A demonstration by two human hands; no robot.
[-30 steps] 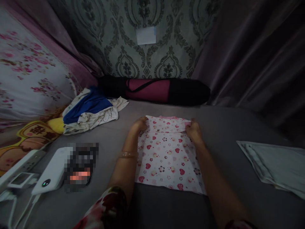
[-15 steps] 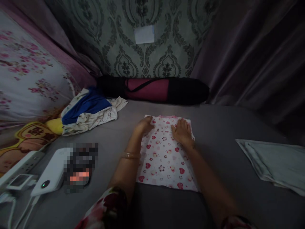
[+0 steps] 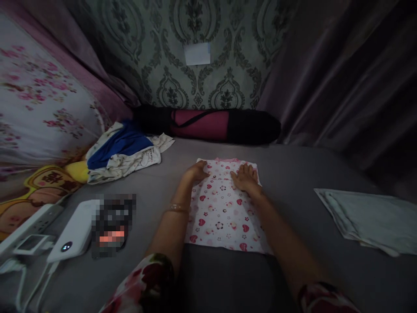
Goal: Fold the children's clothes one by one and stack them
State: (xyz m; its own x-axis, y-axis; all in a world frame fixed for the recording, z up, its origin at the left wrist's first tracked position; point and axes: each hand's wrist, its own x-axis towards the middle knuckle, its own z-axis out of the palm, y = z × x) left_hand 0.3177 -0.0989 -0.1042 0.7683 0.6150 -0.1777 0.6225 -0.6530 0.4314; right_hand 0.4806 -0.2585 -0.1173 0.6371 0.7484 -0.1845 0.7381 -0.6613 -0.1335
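Observation:
A folded white garment with red hearts and small flowers lies flat on the grey bed sheet in front of me, with a pink trim along its far edge. My left hand rests at its far left corner, thumb apart from the fingers, the outer fingers partly hidden. Across from it, my right hand lies flat near the far right corner with fingers spread. Both palms press on the cloth and neither hand lifts it.
Crumpled blue and white clothes lie left, near a yellow cushion. Closer are a power strip, a white power bank and a blurred-out dark object. Folded pale cloth lies right; a black-and-maroon bag lies against the wall.
The view has shifted slightly. Both hands stay on the far part of the garment, with the right hand's fingers a little further in from the corner.

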